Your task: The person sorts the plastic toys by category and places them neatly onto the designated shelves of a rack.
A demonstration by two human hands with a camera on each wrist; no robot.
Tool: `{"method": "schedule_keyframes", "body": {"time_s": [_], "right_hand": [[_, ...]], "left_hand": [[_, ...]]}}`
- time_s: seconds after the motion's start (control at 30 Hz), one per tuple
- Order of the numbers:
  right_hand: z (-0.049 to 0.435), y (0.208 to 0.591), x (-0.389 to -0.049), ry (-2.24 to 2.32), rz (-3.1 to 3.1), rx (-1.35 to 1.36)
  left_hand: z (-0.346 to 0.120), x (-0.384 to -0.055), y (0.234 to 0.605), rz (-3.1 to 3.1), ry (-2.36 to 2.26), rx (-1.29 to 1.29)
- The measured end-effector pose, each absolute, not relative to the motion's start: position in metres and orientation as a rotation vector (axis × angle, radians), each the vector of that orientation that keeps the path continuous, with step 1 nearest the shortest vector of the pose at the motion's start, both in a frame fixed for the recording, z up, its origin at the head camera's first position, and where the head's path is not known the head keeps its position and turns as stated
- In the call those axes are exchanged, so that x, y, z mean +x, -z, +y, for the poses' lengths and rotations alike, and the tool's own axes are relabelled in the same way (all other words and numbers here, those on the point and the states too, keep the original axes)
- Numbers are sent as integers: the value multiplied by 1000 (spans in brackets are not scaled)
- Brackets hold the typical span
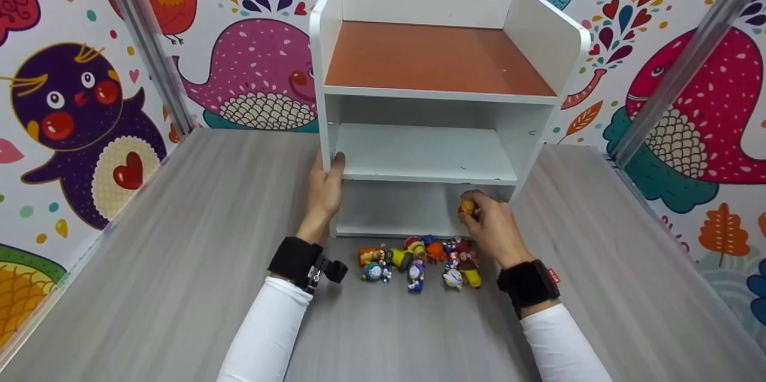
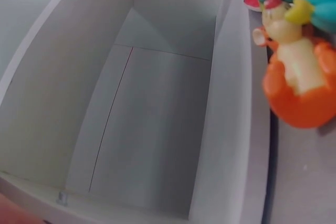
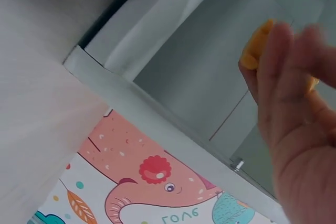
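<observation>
A small yellow-orange toy figure (image 1: pixel 467 207) is pinched in my right hand (image 1: pixel 498 231), at the right part of the bottom compartment's opening. In the right wrist view the figure (image 3: pixel 256 45) shows partly past the fingers, which hide the rest. My left hand (image 1: pixel 324 193) grips the left side panel of the white shelf unit (image 1: pixel 419 180), thumb on the front edge. Just in front of the unit's base lies a row of small colourful toy figures (image 1: pixel 416 275). The left wrist view shows an orange and cream figure (image 2: pixel 302 72) close beside the base board.
The shelf unit has a brown top board (image 1: pixel 431 58) between raised sides, with a middle shelf (image 1: pixel 425 151) below. It stands on a grey wood-grain table (image 1: pixel 179 262). Printed walls (image 1: pixel 257 70) enclose the back and sides, with metal posts (image 1: pixel 143 41) at the corners.
</observation>
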State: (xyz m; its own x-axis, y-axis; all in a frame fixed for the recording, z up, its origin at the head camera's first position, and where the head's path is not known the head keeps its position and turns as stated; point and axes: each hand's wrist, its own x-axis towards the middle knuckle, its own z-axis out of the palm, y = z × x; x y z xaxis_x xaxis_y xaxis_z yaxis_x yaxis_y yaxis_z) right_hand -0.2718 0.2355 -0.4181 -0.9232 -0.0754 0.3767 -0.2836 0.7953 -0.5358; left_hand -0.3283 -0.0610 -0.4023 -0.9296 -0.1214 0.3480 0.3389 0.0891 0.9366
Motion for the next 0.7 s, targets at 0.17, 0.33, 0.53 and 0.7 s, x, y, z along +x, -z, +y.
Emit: {"method": "schedule_keyframes", "body": {"time_s": [0.17,0.33,0.53,0.7], "right_hand": [[238,424,-275,-826,-2637,269],[241,427,-278,-808,-2640,267],[242,430,-279,-791,-2637,278],[243,432,-280,-822,-2620,246]], "left_hand": [[-61,-327,404,-2023,1911,-257],[-61,-327,403,-2006,1918,-284],[-61,-327,402,-2007,1926,-279],[-61,-328,401,-2010,1919,-282]]}}
